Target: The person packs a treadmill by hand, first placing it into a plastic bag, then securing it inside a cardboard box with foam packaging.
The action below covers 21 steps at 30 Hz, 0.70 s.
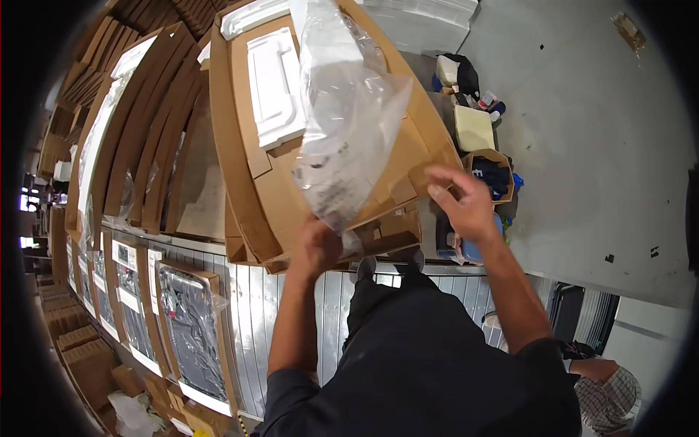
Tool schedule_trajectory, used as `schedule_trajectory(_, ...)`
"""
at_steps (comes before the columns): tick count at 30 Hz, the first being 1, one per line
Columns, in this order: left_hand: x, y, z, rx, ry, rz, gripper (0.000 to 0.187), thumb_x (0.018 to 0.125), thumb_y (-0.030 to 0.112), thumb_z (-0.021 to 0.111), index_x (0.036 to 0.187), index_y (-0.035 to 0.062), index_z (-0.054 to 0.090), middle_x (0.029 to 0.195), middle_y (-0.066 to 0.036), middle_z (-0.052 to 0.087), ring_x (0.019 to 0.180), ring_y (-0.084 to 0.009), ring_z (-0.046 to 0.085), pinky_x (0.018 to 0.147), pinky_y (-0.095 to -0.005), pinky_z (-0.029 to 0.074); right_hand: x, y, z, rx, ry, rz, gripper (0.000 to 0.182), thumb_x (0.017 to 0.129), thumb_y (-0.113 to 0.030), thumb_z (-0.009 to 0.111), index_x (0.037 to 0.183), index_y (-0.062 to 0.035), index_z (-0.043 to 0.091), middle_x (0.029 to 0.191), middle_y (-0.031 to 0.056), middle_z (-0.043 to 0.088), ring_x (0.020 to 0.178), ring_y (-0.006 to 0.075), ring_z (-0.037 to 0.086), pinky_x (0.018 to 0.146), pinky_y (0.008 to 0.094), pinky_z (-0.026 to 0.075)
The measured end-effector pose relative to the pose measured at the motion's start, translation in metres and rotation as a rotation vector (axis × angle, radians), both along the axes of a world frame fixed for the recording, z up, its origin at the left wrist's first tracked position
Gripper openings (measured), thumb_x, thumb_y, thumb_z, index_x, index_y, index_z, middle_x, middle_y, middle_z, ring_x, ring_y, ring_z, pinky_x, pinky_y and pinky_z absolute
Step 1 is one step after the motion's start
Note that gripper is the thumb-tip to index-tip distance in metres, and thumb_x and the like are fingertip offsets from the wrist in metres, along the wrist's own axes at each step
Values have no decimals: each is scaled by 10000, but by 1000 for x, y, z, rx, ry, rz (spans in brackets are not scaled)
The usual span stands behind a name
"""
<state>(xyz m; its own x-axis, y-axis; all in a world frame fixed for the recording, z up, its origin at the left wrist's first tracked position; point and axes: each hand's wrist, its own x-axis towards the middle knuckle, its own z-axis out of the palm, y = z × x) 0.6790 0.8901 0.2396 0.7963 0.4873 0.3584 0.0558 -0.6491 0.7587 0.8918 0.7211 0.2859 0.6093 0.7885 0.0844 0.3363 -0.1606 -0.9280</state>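
A large open cardboard box (284, 178) lies in front of me. Across it stretches a clear plastic bag (349, 109) with dark printing near its lower end. My left hand (318, 246) is closed on that lower end, at the box's near edge. Just beyond the box's right edge, my right hand (467, 206) is raised with thumb and fingers apart, holding nothing. A white foam piece (271, 87) rests in the box, left of the bag. Another white foam strip (251, 17) sits in the far left corner.
Several cardboard trays (138, 138) stand in a row on the left. Below them, boxes hold plastic-wrapped dark panels (193, 328). A small carton (501, 156) with dark contents and other belongings lie to the right. Another person (608, 393) is at the lower right.
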Motion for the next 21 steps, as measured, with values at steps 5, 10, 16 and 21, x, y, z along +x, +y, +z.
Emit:
schedule_trajectory(5, -7, -24, 4, 186, -7, -214, 328, 644, -2, 550, 962, 7, 628, 1138, -185, 561, 1068, -363, 517, 910, -406, 431, -5, 42, 64, 113, -545, 284, 479, 708, -273, 761, 1088, -31, 600, 1049, 138, 600, 1000, 300, 567, 909, 353, 418)
schedule_trajectory(10, -10, -33, 2, 336, 87, -324, 241, 669, 61, 550, 900, 3, 590, 1179, -162, 520, 1096, -336, 483, 913, -399, 414, -12, 40, 69, -475, -379, 655, 470, 637, -311, 811, 950, -10, 632, 905, 91, 641, 859, 211, 598, 767, 319, 464)
schedule_trajectory(16, -13, -31, -2, 331, 89, -340, 211, 680, 71, 533, 870, -15, 571, 1151, -165, 539, 1071, -331, 503, 899, -403, 421, -30, 10, 28, -608, 401, 633, 267, 825, -251, 679, 859, 12, 657, 712, 31, 629, 662, 95, 583, 603, 242, 463)
schedule_trajectory(21, -40, -35, 28, -669, -71, -342, 356, 646, 58, 739, 966, -14, 599, 1108, -137, 577, 1075, -254, 534, 927, -364, 409, -60, -12, 18, -342, 738, 499, 188, 822, -180, 672, 853, 6, 661, 686, 31, 630, 623, 78, 556, 605, 228, 454)
